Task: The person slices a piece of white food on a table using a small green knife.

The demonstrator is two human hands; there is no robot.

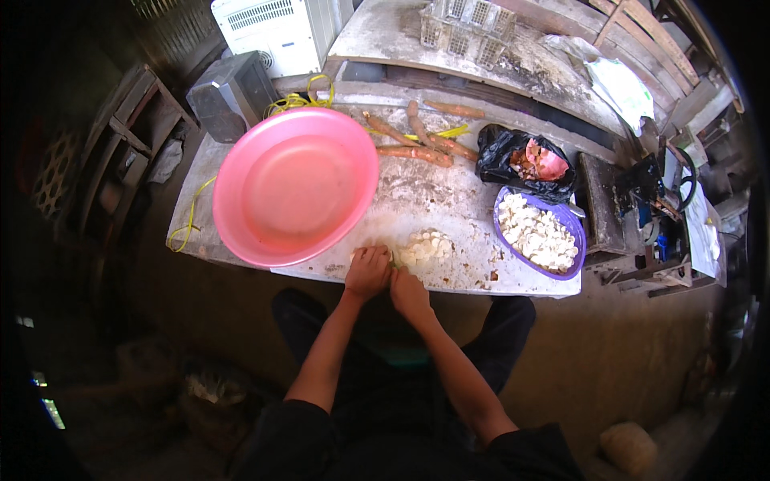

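Observation:
At the table's near edge, my left hand (369, 271) is closed over a pale peeled root, probably cassava, mostly hidden under the fingers. Right beside it, my right hand (411, 295) is closed in a fist around what looks like a knife, nearly all of it covered. The two hands almost touch. Just beyond them lies a small heap of white cassava slices (425, 247). More slices (536, 228) fill a purple basket (579, 250) to the right. Several unpeeled brown cassava roots (417, 152) lie toward the back of the table.
A large pink basin (362, 152) takes up the table's left side. Behind the purple basket sits a black plastic bag (493, 152) with peels and a pink dish. A grey speaker-like box (230, 94), yellow strap (298, 100) and white-cased appliance (273, 32) stand farther back.

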